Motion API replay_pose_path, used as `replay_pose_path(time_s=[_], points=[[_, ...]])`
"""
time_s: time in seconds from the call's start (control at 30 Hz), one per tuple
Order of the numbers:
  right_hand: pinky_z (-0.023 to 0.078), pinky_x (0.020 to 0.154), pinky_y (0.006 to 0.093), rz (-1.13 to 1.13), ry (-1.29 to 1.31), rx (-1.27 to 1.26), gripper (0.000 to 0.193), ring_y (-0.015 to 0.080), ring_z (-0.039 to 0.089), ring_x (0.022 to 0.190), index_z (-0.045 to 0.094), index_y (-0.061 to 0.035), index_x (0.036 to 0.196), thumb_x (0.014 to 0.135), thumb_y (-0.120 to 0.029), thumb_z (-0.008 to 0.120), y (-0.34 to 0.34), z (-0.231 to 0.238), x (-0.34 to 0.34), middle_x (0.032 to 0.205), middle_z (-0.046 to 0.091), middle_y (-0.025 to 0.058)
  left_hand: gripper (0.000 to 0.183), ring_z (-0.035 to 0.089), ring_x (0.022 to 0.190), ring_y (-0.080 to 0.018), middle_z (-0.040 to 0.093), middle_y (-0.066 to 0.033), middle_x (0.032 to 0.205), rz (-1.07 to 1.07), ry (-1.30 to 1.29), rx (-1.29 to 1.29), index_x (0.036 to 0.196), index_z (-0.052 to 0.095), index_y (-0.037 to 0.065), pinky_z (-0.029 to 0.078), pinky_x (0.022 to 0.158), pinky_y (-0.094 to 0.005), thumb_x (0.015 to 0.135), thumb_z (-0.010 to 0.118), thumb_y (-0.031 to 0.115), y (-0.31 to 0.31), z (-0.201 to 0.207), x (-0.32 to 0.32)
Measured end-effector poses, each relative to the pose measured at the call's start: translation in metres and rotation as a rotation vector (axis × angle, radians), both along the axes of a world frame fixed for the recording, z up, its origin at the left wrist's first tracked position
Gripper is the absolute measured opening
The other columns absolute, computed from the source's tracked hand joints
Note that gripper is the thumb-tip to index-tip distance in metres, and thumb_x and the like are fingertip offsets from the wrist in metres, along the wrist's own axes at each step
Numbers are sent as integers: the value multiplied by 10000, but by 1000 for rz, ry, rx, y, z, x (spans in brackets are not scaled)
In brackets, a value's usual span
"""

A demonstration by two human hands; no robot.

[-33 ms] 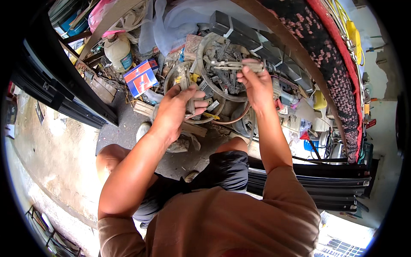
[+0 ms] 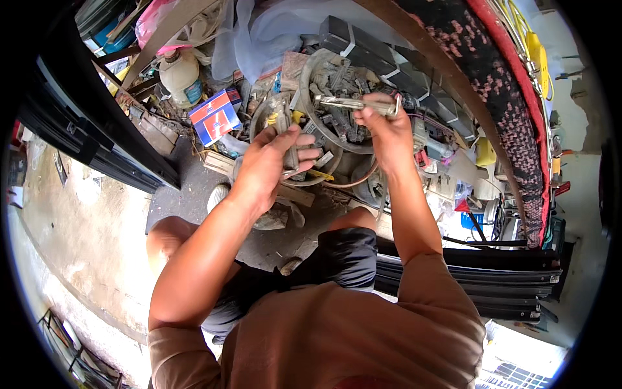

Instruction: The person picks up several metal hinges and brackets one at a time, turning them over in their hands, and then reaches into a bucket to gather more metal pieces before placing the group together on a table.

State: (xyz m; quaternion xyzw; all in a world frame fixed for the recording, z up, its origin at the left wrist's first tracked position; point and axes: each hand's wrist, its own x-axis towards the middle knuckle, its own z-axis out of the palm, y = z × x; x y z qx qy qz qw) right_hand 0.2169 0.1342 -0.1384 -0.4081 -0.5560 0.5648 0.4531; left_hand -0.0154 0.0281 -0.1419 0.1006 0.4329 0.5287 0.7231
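Note:
My left hand (image 2: 264, 162) is curled around a bundle of slim grey metal pieces (image 2: 287, 129), held upright over a round tub (image 2: 257, 123). Their exact kind cannot be made out. In my right hand (image 2: 387, 129) a long, narrow, silvery metal part (image 2: 340, 102) is pinched between thumb and fingers, lying roughly level and pointing left. Beneath it stands a larger round tub (image 2: 307, 109) heaped with grey metal fittings (image 2: 337, 81). My fingers partly hide what both hands hold.
A blue, orange and white box (image 2: 216, 118) lies left of the tubs, near a dirty plastic jug (image 2: 181, 78). Dark strapped boxes (image 2: 356, 45) line the back. Black metal profiles (image 2: 97, 139) stand at left, and more black lengths (image 2: 466, 275) lie at right.
The metal part in my right hand has turned slightly and shifted a little to the left. My left hand stays nearly in place with its bundle.

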Motion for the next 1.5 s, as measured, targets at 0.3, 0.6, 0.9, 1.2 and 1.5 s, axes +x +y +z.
replay_pose_path(time_s=[0.3,0.6,0.9,1.2,1.5], points=[[531,987,340,94,-402,598,295,249,690,1172,742,-45,1128,848,33,790,-63,7,-35,1262,711,112,218,720,1090,-175,742,-27,1190,57,4,184,1259,648,118,541,894,-297,1068,653,222,4,-4,-4],[498,1077,330,90,-238,285,646,215,627,1289,536,52,1466,870,95,780,-79,-1,-46,1428,636,147,178,716,947,-104,757,-7,1106,141,23,197,1214,690,102,560,784,-237,1053,670,176,7,-4,-4],[532,950,272,120,-224,179,666,116,672,1080,513,18,1511,895,83,759,-84,-12,-44,1291,697,79,175,695,974,-105,748,8,1097,139,75,269,1208,663,113,511,814,-257,1047,685,177,7,-10,-7],[527,901,255,123,-171,191,583,91,652,1011,540,26,1491,934,57,710,-89,-5,-51,1234,715,61,313,672,1041,-87,732,18,1192,48,41,356,1323,611,118,500,794,-248,1056,676,268,5,-10,-17],[516,1000,279,106,-9,173,573,122,660,1140,528,70,1492,942,98,687,-95,1,-64,1318,705,96,462,641,957,-61,713,-56,1322,-23,-79,505,1431,577,59,491,746,-204,1066,636,335,10,4,-15]])
